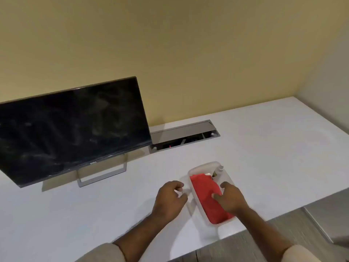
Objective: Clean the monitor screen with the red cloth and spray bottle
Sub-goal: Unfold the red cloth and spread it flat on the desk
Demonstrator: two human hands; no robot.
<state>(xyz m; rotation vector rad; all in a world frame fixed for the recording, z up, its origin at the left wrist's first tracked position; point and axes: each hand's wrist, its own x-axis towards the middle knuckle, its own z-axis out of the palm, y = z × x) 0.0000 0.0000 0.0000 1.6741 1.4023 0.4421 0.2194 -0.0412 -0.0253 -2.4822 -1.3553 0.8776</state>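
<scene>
Right hand (231, 199): fingers pressed on red cloth (208, 200), grip unclear. Cloth lies folded inside clear tray (194, 171) with spray bottle (219, 170) at its far end. Left hand (170, 198): loosely curled, empty, beside tray. Smudged monitor (71, 127) stands far left on white desk (264, 148).

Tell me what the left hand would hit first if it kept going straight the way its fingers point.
Probably the clear tray's near-left wall: the left hand hovers beside it, fingers curled toward it. Depth is uncertain, so it could pass above the rim.
</scene>
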